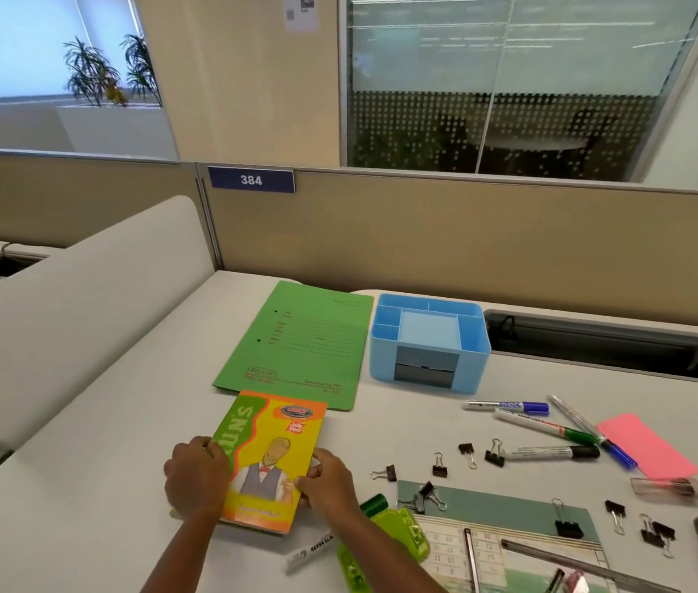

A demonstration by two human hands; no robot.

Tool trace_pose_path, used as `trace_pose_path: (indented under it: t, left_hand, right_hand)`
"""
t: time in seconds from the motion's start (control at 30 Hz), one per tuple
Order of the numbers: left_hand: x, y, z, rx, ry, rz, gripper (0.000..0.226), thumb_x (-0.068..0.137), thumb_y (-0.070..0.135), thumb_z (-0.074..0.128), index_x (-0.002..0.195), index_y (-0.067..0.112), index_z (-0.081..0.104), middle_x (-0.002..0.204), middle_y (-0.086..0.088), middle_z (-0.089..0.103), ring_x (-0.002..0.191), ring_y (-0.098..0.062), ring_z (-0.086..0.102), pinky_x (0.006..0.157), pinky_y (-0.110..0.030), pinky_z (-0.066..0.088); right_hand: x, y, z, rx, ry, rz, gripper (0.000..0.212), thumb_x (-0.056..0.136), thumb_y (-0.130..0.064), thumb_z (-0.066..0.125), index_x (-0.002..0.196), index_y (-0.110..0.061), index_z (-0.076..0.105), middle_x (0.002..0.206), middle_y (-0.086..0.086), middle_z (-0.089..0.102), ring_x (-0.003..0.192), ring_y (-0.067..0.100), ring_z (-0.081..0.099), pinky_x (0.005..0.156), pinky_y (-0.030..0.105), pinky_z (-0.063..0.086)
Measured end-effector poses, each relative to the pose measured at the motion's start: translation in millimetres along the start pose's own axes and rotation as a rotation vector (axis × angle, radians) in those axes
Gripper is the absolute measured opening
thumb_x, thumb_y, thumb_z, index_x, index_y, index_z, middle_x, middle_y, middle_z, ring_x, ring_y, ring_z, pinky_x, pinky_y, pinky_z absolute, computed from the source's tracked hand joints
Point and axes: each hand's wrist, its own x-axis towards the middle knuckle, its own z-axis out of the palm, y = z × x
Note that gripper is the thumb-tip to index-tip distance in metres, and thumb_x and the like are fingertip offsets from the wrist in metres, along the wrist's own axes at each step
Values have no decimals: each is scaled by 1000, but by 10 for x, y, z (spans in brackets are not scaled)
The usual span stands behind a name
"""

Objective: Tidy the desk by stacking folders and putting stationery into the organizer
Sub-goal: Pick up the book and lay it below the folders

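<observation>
Here I am watching both hands pinching the yellow notebook (272,460), left hand (195,475) and right hand (325,481) on its long edges. The green folder (300,342) is lying just beyond on the bench (133,421), its near edge touching the notebook's far end, long axes nearly aligned.

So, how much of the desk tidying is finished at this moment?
Little looks done: the green folder lies flat, nothing stacked on it. In hand: left hand and right hand grip the yellow notebook. Left: the blue organizer looks empty, while markers and binder clips lie loose.
</observation>
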Motion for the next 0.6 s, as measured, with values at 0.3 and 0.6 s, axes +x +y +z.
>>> trace_pose_path:
  t: [0.3, 0.6]
  left_hand:
    - [100, -135, -53, 79, -92, 29, 28, 89, 8, 47, 108, -4, 62, 106, -29, 54, 101, -42, 48, 80, -42, 41]
    - [67, -183, 1, 111, -61, 117, 25, 87, 5, 51, 103, -8, 63, 103, -31, 54, 94, -44, 51, 77, -45, 40]
  right_hand:
    - [19, 57, 302, -95, 51, 33, 20, 84, -9, 57, 104, -11, 55, 110, 14, 52, 85, 21, 51, 73, 25, 41]
    - [-41, 177, 432, -233, 134, -32, 39, 87, -11, 55, 124, -10, 42, 123, 8, 37, 112, 22, 50, 92, 23, 42]
